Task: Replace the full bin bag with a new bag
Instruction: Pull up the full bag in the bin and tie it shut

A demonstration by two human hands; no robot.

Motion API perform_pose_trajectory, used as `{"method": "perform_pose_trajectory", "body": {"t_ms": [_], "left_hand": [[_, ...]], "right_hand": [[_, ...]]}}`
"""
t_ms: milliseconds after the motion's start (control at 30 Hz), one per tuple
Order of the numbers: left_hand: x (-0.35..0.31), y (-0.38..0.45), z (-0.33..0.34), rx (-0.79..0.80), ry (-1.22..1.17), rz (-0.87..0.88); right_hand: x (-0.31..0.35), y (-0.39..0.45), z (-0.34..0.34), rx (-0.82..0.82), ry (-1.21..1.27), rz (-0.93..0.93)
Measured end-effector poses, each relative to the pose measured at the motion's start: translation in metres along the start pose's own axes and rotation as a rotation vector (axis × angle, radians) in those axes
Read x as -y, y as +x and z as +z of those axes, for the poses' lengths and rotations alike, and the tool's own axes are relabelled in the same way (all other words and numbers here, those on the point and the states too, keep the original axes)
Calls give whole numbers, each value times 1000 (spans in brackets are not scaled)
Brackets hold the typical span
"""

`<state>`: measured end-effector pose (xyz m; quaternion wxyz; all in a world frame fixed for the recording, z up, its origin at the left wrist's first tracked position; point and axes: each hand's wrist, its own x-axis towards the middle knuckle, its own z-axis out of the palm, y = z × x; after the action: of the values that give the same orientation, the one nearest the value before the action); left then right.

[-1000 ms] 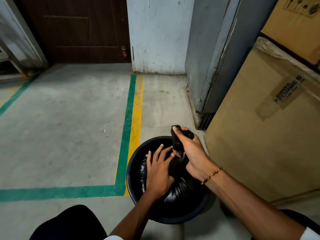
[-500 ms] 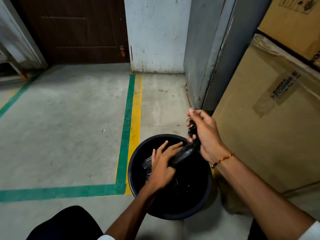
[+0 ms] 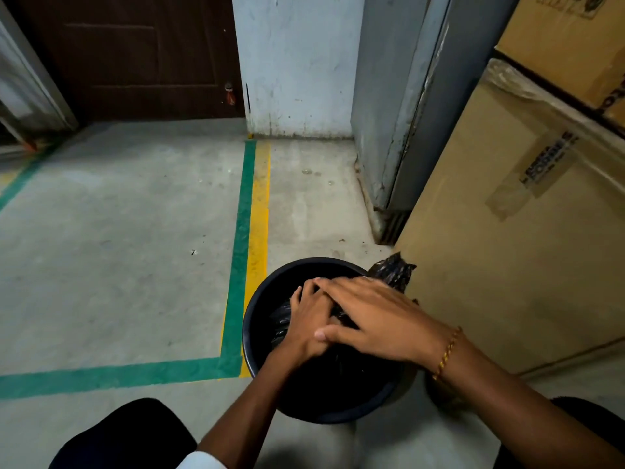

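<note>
There is one view only, from a wide-angle camera worn on the person's head, so no second view shares the scene. It looks forward and steeply down, close over the bin [image 3: 318, 336], which sits low and right of centre with both forearms reaching in from the bottom edge. Farther up the frame it takes in the floor [image 3: 118, 265], the door [image 3: 135, 55] and wall [image 3: 297, 62] at the top, and a box [image 3: 507, 248] close along the right side.
</note>
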<state>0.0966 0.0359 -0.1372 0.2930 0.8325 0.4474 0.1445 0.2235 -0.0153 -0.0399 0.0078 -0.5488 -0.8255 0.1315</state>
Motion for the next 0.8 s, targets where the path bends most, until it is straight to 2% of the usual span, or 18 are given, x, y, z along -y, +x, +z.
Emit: {"method": "perform_pose_trajectory", "body": {"t_ms": [100,233,433,567,700,800], "left_hand": [[-1,0,-13,61,-21,24],[0,-1,-18,146,68,34],[-7,-4,-31,293,3,97],[-2,-6,-38,378,-197,100],[-1,-6,-36,271,-259,61],[-6,-7,-36,68,-266,-12]], "right_hand": [[-18,0,6,-65,-41,92],[-28,-1,8,88,179,176],[-55,5,-10,177,135,93],[-67,5,-17,145,127,81],[-75,7,-9,103,238,106],[-81,6,6,27,456,193]]}}
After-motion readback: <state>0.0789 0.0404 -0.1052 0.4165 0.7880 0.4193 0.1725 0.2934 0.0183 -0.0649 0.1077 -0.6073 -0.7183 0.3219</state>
